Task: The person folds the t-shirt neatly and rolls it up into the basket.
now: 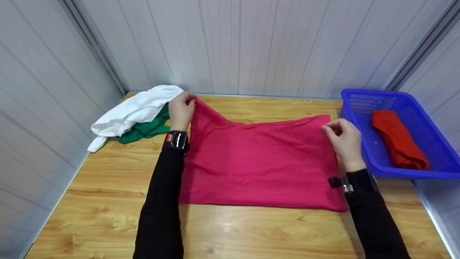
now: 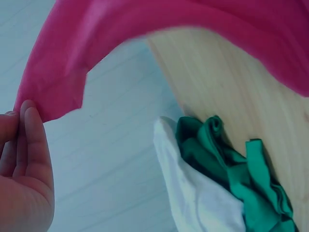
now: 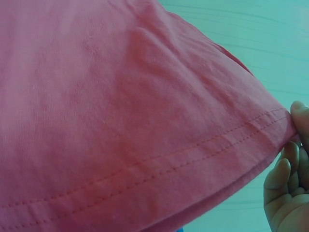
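Note:
A pink garment (image 1: 258, 162) lies spread over the table, its far edge lifted at both corners and sagging between them. My left hand (image 1: 182, 110) pinches the far left corner between thumb and fingers; in the left wrist view that corner hangs beside the fingertips (image 2: 30, 108). The far right corner is pinched by my right hand (image 1: 343, 140). A hem with two rows of stitching runs up to the right thumb (image 3: 300, 116) in the right wrist view. The near edge of the pink cloth rests flat on the wood.
Behind my left hand, a white garment (image 1: 134, 111) lies heaped on a green one (image 1: 147, 129). To the right stands a blue plastic basket (image 1: 427, 111) holding a folded orange-red cloth (image 1: 399, 140). Pale panel walls (image 1: 248, 46) enclose the wooden table (image 1: 100, 205).

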### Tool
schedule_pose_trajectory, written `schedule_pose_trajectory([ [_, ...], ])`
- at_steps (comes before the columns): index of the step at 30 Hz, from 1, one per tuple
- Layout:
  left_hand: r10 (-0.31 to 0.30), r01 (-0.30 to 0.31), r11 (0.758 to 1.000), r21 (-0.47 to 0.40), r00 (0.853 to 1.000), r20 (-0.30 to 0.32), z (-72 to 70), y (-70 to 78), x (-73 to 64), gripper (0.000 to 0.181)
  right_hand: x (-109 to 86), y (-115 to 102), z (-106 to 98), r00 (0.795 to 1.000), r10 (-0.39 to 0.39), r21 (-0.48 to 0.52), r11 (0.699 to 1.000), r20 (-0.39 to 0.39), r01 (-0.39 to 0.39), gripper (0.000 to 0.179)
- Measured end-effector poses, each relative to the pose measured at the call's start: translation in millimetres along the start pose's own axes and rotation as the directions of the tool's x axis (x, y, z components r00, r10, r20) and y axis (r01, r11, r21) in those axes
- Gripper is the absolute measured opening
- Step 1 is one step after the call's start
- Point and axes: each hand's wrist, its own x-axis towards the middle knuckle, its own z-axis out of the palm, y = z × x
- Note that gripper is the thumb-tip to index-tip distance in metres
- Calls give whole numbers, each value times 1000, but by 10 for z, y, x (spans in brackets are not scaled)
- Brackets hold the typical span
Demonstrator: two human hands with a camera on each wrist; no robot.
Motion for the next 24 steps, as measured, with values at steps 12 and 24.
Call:
schedule_pose_trajectory([
  [12, 58, -60, 994, -90, 998, -26, -20, 274, 56, 9, 32, 31, 41, 1000, 23, 8, 1000, -11, -23, 14],
  [24, 106, -104, 973, -205, 994, -1, -6, 356, -29, 4, 77, 69, 112, 995, 89, 34, 996, -47, -88, 29],
])
